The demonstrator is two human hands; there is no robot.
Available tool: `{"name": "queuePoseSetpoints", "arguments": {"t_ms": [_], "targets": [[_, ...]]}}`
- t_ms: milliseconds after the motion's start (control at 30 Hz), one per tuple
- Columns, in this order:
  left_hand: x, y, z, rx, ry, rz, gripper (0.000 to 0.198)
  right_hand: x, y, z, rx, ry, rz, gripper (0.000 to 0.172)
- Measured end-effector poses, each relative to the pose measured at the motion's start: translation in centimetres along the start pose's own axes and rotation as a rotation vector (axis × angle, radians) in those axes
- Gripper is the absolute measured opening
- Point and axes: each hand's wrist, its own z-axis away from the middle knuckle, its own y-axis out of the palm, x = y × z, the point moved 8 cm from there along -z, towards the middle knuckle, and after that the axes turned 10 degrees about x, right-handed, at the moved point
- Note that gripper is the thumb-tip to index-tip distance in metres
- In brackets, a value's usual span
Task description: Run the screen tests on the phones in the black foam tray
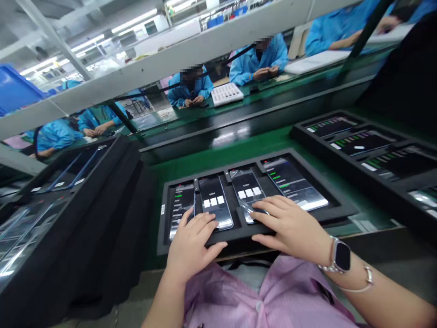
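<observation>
A black foam tray (244, 224) lies in front of me with several lit smartphones set in its slots. My left hand (193, 239) rests, fingers spread, over the lower parts of the far-left phone (177, 205) and the second phone (215, 200). Over the lower end of the third phone (244, 182) is my right hand (285, 221), its fingers stretched out and holding nothing. Both middle phones show a row of white squares. The rightmost phone (290, 182) shows a list with green marks, and no hand covers it.
To the right, another black tray (378, 171) holds several phones. Stacked black trays (126, 182) stand at left, phones in the top one. Beyond the green bench (218, 155), co-workers in blue sit at another line with a white tray (227, 94). A white beam (153, 73) crosses above.
</observation>
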Motion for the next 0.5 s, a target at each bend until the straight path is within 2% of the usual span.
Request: {"name": "queuePoseSetpoints", "arguments": {"t_ms": [500], "targets": [[0.18,0.51,0.18,0.011,0.001,0.005,0.028,-0.04,0.07,0.13,0.011,0.022,0.005,0.041]]}}
